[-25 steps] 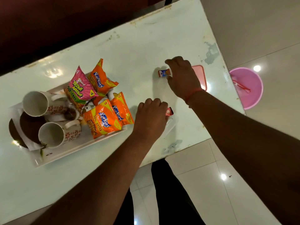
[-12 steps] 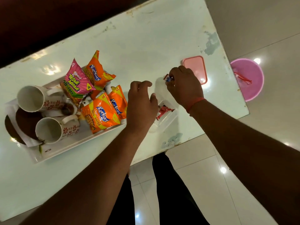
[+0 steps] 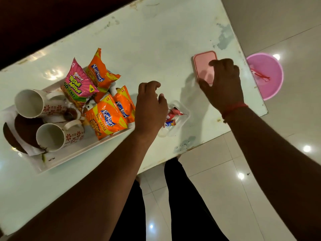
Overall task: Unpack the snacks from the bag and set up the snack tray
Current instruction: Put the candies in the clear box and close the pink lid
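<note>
Right hand (image 3: pixel 224 84) hovers open and empty over the pink lid (image 3: pixel 202 64) on the tabletop (image 3: pixel 156 40). The clear box (image 3: pixel 184 110) of sweets lies at its seven o'clock, beside the loosely open, empty left hand (image 3: pixel 150 108).

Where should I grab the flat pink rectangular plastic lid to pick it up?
Pinch the long edges of the flat pink rectangular plastic lid, coming from above. It lies flat on the pale table, so there's no raised part to hold. The right hand already spans it.
</note>
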`<state>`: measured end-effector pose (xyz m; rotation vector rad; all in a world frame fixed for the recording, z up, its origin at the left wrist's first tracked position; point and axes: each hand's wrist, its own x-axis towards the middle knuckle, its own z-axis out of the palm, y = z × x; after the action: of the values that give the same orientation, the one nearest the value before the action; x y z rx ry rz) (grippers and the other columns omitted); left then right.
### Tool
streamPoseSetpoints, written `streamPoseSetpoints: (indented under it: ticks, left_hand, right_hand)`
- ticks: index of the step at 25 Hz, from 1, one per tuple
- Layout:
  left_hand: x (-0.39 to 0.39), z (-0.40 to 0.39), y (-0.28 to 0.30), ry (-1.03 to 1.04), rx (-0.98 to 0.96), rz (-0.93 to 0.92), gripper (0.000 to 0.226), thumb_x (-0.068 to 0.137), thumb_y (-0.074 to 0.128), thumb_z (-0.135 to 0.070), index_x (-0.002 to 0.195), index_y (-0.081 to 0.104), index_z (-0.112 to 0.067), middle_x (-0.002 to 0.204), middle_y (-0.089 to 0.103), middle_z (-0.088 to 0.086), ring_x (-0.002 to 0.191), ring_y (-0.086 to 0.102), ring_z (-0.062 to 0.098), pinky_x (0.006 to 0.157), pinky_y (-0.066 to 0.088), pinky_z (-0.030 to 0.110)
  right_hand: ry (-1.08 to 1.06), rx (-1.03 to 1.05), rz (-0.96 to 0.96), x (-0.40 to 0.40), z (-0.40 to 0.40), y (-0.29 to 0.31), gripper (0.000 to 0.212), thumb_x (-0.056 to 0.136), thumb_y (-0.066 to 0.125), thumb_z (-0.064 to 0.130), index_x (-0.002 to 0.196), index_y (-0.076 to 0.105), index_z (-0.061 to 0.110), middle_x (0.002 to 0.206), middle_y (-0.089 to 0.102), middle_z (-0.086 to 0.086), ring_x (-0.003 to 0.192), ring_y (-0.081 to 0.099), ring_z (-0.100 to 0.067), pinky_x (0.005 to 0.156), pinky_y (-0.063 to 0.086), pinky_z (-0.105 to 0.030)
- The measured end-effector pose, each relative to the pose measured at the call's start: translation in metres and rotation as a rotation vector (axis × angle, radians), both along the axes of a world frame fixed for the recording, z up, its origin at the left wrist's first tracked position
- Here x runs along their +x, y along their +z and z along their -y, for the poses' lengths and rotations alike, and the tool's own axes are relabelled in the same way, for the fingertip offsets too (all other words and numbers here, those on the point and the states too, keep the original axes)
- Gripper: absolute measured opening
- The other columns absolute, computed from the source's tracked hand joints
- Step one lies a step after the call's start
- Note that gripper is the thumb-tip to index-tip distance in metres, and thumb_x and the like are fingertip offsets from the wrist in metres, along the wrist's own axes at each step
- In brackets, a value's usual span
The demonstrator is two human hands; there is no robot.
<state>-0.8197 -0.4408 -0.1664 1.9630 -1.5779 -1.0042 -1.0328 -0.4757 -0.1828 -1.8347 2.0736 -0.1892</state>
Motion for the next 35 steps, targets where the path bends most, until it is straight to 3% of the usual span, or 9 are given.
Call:
streamPoseSetpoints:
  ticks: [3,7,9,13,15,17,21,25,35]
  left_hand:
    - [-0.002,0.003,0.000,0.029,0.034,-0.029,0.028,0.093,0.057,-0.005,0.120,0.057,-0.011,0.125,0.053,0.008,0.101,0.064,0.018,0.079,0.050,0.021]
    - [-0.002,0.007,-0.001,0.135,0.143,-0.135,0.026,0.093,0.055,-0.005,0.118,0.057,-0.014,0.124,0.057,0.005,0.100,0.060,0.012,0.071,0.041,0.003]
    - [0.001,0.008,0.000,0.202,0.207,-0.229,0.024,0.093,0.055,-0.006,0.113,0.058,-0.018,0.120,0.060,0.001,0.106,0.060,0.013,0.077,0.044,0.005]
    - [0.003,0.007,0.005,0.230,0.311,-0.389,0.017,0.097,0.053,-0.016,0.111,0.060,-0.021,0.118,0.064,0.001,0.110,0.063,0.019,0.096,0.054,0.039]
    - [0.004,0.006,0.009,0.185,0.350,-0.420,0.019,0.099,0.052,-0.020,0.115,0.062,-0.020,0.118,0.066,0.000,0.107,0.064,0.017,0.095,0.055,0.039]
    - [0.007,0.004,0.012,0.113,0.346,-0.363,0.022,0.098,0.053,-0.020,0.116,0.065,-0.021,0.114,0.067,-0.004,0.101,0.065,0.012,0.086,0.056,0.027]
    - [0.017,-0.001,0.014,-0.078,0.271,-0.104,0.024,0.093,0.059,-0.015,0.114,0.068,-0.025,0.109,0.067,-0.008,0.084,0.060,0.006,0.064,0.041,0.012]
    - [0.009,-0.013,0.009,-0.282,0.141,0.152,0.021,0.093,0.062,-0.016,0.113,0.065,-0.017,0.113,0.066,0.000,0.086,0.062,0.013,0.072,0.045,0.020]
    - [0.001,-0.023,-0.008,-0.371,0.111,0.280,0.021,0.092,0.063,-0.014,0.112,0.060,-0.014,0.114,0.066,0.004,0.099,0.066,0.022,0.078,0.051,0.029]
  right_hand:
    - [-0.003,0.235,-0.200,-0.005,0.032,-0.018,0.081,0.085,0.065,0.053,0.145,0.033,0.008,0.142,0.036,-0.024,0.123,0.041,-0.045,0.092,0.047,-0.052]
    - [0.009,0.264,-0.214,0.009,0.034,-0.022,0.076,0.083,0.070,0.045,0.140,0.037,0.008,0.133,0.040,-0.025,0.120,0.042,-0.043,0.095,0.047,-0.050]
    - [-0.138,0.244,0.040,0.018,0.027,-0.014,0.070,0.080,0.071,0.039,0.139,0.041,0.013,0.131,0.043,-0.020,0.119,0.046,-0.039,0.099,0.045,-0.043]
    - [-0.523,0.221,0.986,0.052,-0.012,0.028,0.045,0.082,0.063,0.035,0.126,0.055,0.028,0.122,0.058,-0.003,0.105,0.063,-0.018,0.087,0.057,-0.035]
    - [-0.626,0.278,1.306,0.074,-0.042,0.046,0.031,0.086,0.054,0.028,0.116,0.062,0.031,0.114,0.068,0.001,0.102,0.067,-0.019,0.082,0.060,-0.039]
    - [-0.701,0.322,1.421,0.091,-0.069,0.056,0.029,0.092,0.047,0.017,0.110,0.066,0.030,0.111,0.071,-0.002,0.104,0.069,-0.025,0.081,0.060,-0.044]
    - [-0.805,0.382,1.159,0.099,-0.107,0.046,0.026,0.103,0.041,0.020,0.110,0.065,0.018,0.104,0.072,-0.007,0.091,0.072,-0.024,0.077,0.063,-0.038]
    - [-0.702,0.337,0.683,0.106,-0.124,0.026,0.027,0.103,0.044,0.030,0.128,0.053,0.025,0.083,0.066,0.001,0.077,0.070,-0.019,0.075,0.055,-0.035]
    - [-0.770,0.107,0.531,0.123,-0.141,0.002,0.048,0.100,0.049,0.023,0.145,0.034,0.030,0.082,0.054,0.011,0.076,0.057,-0.001,0.066,0.044,-0.021]
